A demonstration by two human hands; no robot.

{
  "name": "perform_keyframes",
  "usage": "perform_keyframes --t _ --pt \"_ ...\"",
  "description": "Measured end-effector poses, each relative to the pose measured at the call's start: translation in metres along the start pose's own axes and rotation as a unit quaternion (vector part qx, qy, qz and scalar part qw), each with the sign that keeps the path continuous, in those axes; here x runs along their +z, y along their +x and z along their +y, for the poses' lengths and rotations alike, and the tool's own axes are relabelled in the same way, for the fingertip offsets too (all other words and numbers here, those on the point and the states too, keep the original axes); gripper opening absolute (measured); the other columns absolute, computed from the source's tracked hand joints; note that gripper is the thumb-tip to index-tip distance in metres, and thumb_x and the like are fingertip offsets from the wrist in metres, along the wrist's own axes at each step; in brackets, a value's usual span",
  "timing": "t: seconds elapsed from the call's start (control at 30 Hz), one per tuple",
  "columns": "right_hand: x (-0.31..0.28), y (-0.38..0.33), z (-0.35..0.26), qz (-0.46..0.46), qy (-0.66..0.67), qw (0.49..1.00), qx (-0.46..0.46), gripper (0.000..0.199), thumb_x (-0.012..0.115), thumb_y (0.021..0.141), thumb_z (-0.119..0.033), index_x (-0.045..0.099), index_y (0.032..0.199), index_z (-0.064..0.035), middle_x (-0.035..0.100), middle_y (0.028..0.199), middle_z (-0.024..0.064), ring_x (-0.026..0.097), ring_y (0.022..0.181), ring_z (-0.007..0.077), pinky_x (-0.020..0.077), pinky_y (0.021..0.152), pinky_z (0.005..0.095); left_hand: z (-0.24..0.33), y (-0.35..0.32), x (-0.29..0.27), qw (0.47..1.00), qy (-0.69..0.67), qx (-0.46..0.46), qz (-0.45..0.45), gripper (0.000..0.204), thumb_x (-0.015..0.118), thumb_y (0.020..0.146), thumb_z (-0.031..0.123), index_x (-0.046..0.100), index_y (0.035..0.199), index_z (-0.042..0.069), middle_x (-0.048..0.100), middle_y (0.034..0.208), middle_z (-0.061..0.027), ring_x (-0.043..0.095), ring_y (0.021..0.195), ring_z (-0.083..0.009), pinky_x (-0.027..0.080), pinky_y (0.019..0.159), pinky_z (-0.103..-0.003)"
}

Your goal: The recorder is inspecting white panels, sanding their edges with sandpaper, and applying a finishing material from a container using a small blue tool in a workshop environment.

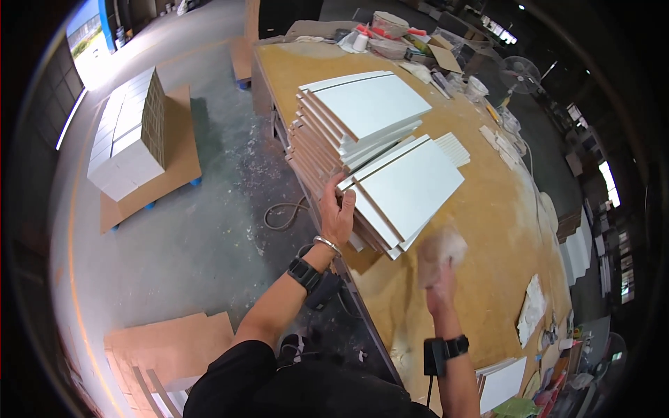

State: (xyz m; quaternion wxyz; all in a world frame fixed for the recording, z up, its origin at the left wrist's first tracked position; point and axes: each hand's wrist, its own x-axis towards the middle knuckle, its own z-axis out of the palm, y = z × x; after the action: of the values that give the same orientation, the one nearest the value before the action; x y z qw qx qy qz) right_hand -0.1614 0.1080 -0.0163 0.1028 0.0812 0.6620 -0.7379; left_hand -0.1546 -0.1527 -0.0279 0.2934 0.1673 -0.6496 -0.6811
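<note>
Two stacks of white panels lie side by side on the wooden worktable [488, 230]. At the left edge of the nearer stack [418, 191], my left hand [337, 216] grips a panel's corner, with fingers and thumb closed against the edge. The top panel there is white, with a groove running along its left side. Right of this stack, my right hand [440, 292] is closed on a pale cloth [442, 254], which is smeared by motion and apart from the panels. The farther stack [373, 104] is taller and stands just beyond.
A white block of stacked pieces [125, 132] rests on a wheeled board on the left. Tubs, bags and an open carton [443, 54] crowd the table's far end. More white panels [503, 384] lie at the near right. A cable [284, 216] loops beside the table's left edge.
</note>
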Motion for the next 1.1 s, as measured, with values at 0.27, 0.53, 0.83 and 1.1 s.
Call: perform_keyframes --t 0.27,0.53,0.83,1.1 --pt "0.074 0.016 -0.020 -0.123 0.138 0.982 0.028 0.047 0.040 0.092 -0.034 0.031 0.128 -0.0052 0.044 0.123 0.0063 0.044 0.112 0.0186 0.0383 0.094 0.0363 -0.012 0.009 0.015 0.992 0.051 0.063 0.095 0.070 0.045 0.083 0.047 0.028 0.124 -0.007 0.033 0.119 -0.0227 0.032 0.113 -0.0324 0.024 0.098 -0.040" --pt "-0.025 -0.060 0.011 -0.052 -0.157 0.986 -0.018 0.028 0.044 0.090 -0.026 0.055 0.100 -0.0030 0.051 0.086 0.0020 0.045 0.077 0.0070 0.0391 0.068 0.0231 0.005 -0.086 0.020 0.958 0.133 0.253 0.007 0.061 0.058 0.080 0.025 0.027 0.123 -0.006 0.033 0.120 -0.0227 0.032 0.113 -0.0360 0.022 0.099 -0.044" --pt "-0.188 -0.216 0.072 0.093 0.102 0.985 0.100 0.051 0.050 0.087 -0.025 0.031 0.128 0.0002 0.046 0.121 0.0101 0.047 0.110 0.0224 0.0368 0.095 0.0358 0.016 -0.224 0.133 0.774 -0.028 -0.058 -0.630 0.043 0.056 0.082 0.020 0.043 0.117 0.000 0.053 0.105 -0.0139 0.054 0.094 -0.0233 0.044 0.082 -0.033" --pt "-0.267 -0.317 0.119 0.229 0.133 0.961 0.076 0.048 0.048 0.086 -0.022 0.034 0.124 0.0039 0.050 0.110 0.0131 0.052 0.101 0.0228 0.0419 0.088 0.0346 0.067 -0.285 0.213 0.742 -0.008 0.067 -0.667 0.031 0.055 0.082 0.019 0.053 0.106 -0.001 0.060 0.089 -0.0132 0.058 0.082 -0.0176 0.047 0.073 -0.028"
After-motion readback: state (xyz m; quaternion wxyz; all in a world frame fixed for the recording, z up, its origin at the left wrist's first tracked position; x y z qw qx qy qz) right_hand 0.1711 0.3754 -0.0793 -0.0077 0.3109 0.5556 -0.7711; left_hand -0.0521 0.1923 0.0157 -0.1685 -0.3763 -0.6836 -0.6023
